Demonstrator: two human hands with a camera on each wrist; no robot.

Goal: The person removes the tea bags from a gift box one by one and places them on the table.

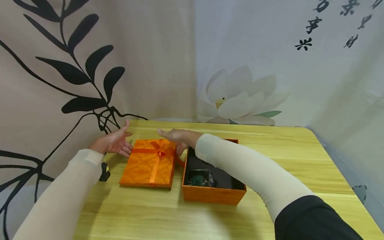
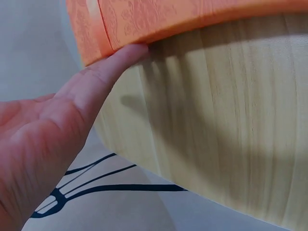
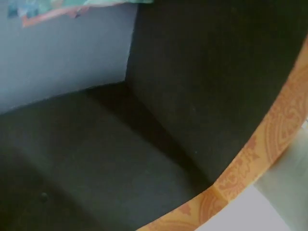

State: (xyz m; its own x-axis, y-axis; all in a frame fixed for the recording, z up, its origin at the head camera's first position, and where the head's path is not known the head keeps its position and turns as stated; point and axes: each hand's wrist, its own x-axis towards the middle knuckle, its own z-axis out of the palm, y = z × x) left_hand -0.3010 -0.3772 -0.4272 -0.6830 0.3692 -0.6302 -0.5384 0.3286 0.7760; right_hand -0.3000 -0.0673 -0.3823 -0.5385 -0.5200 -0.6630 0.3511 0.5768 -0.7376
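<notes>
An orange patterned box lid (image 1: 149,163) with a ribbon bow lies flat on the wooden table (image 1: 270,156). My left hand (image 1: 115,142) is open at the lid's far left corner; in the left wrist view a straight finger (image 2: 113,65) touches the lid's edge (image 2: 159,19). My right hand (image 1: 177,137) reaches across with fingers spread, resting at the lid's far right corner. Beside the lid stands the open orange box (image 1: 211,195) with a black lining (image 3: 144,144) and a small dark green item (image 1: 200,180) inside. My right hand is not seen in the right wrist view.
A small black object (image 1: 104,172) lies on the table left of the lid, under my left forearm. Printed fabric backdrops close in the far and left sides. The table's rounded right edge (image 1: 336,156) lies beyond bare wood.
</notes>
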